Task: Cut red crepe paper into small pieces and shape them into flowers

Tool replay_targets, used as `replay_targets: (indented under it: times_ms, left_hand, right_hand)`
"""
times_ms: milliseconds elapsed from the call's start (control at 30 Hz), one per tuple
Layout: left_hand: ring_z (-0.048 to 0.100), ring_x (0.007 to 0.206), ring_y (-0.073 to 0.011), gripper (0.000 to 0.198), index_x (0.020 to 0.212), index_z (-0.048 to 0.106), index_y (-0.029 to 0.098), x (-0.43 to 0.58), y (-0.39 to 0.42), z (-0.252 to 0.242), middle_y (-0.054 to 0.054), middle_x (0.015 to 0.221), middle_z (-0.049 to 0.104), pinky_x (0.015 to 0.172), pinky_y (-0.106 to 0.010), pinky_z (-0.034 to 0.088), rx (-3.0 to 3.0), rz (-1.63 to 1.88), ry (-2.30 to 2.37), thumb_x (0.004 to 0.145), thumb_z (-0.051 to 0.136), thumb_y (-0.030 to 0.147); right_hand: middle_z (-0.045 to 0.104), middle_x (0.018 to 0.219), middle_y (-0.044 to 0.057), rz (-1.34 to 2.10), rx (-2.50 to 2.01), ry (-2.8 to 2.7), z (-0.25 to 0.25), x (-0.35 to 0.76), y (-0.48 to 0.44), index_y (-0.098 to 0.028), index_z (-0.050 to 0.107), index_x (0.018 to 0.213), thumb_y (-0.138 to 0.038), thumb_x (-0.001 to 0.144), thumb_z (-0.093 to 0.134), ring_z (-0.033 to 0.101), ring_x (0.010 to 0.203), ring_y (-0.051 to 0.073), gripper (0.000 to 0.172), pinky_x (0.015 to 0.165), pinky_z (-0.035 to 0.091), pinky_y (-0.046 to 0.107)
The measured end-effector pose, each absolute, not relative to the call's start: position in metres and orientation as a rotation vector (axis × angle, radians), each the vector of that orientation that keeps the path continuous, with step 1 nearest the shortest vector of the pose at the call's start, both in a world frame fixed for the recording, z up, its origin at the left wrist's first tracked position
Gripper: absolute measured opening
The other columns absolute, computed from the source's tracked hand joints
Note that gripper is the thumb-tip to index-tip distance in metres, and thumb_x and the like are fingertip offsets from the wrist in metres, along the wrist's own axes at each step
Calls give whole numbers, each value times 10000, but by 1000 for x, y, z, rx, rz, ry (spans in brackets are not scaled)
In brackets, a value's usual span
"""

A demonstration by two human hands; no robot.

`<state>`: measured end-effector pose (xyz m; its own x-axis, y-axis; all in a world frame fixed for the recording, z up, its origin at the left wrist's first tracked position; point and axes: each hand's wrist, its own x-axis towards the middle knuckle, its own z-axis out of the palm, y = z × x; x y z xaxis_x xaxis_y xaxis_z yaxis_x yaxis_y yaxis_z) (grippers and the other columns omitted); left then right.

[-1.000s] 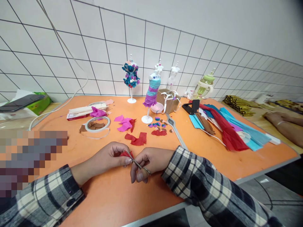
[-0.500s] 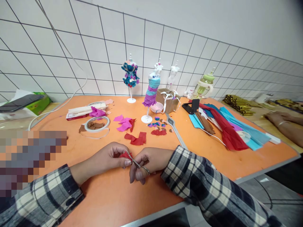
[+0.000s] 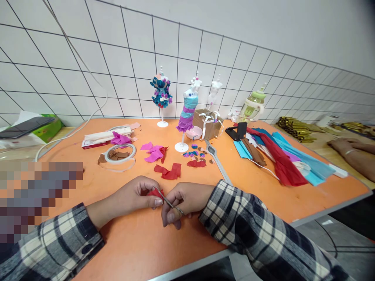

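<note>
Between the fingers of my left hand (image 3: 145, 193) is pinched a small piece of red crepe paper (image 3: 155, 192). My right hand (image 3: 183, 201) grips a pair of small metal scissors (image 3: 169, 202), whose blades point left and lie against the red piece. Ahead of my hands rest a larger red paper scrap (image 3: 170, 171) and another red strip (image 3: 197, 164). Pink paper scraps (image 3: 154, 152) lie behind them. A small mannequin in a blue and purple paper dress (image 3: 188, 113) stands on a white base, with small colored paper bits near it.
Tape rolls (image 3: 120, 153) and a red box (image 3: 95, 144) lie left. A cardboard box (image 3: 215, 127), a pink bowl (image 3: 194, 133) and other mannequins, one in teal (image 3: 161, 93), stand behind. Crepe sheets (image 3: 288, 164) spread right, below a green-lidded bottle (image 3: 252, 106). Another person's hands (image 3: 348, 148) rest far right.
My right fingers and the scissors' handles have shifted very slightly, the blades looking closer together. My left hand and the objects on the table stay where they were.
</note>
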<state>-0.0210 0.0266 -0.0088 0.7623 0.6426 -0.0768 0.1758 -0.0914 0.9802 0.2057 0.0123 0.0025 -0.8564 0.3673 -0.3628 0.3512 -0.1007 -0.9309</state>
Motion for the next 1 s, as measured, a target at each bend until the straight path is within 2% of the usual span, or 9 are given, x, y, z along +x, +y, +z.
replay_targets:
  times_ms: [200,400,533,733,833,1000]
  left_hand:
    - [500,559,-100,331,659,632,155,-21,26,-8,35,593,596,554,-182,412,1652,421,671,788,786,417]
    - [521,574,-107,326,667,640,155,-22,26,-9,28,607,616,567,-187,425,1632,407,667,791,783,420]
    - [532,581,-111,312,672,648,158,-22,26,-9,26,615,629,579,-190,437,1634,407,667,795,780,412]
    - [544,578,-115,299,676,655,160,-22,26,-9,24,613,639,583,-196,457,1632,406,661,792,781,405]
    - [547,578,-115,297,676,658,160,-21,25,-9,21,617,647,582,-195,462,1639,411,660,793,781,404]
    - [552,574,-110,308,675,666,157,-21,25,-9,21,607,647,576,-187,462,1639,405,659,793,782,416]
  right_hand:
    - [657,690,-20,2162,-870,-2103,2,205,12,-122,720,997,-654,722,769,450,523,44,600,469,310,172]
    - [680,749,-11,2170,-874,-2094,5,206,10,-127,726,1024,-661,749,744,473,556,45,601,480,320,170]
    - [662,691,-25,2154,-876,-2088,3,206,10,-126,722,984,-666,733,752,436,511,42,596,452,299,176]
    - [691,745,-3,2195,-840,-2078,6,207,10,-118,725,1032,-636,792,720,463,540,43,571,478,316,172]
    - [670,692,-21,2184,-857,-2058,6,207,10,-121,722,982,-625,775,742,429,507,38,545,464,301,176]
    - [681,694,-12,2205,-852,-2052,3,206,10,-118,729,1001,-652,770,729,457,527,47,582,462,301,181]
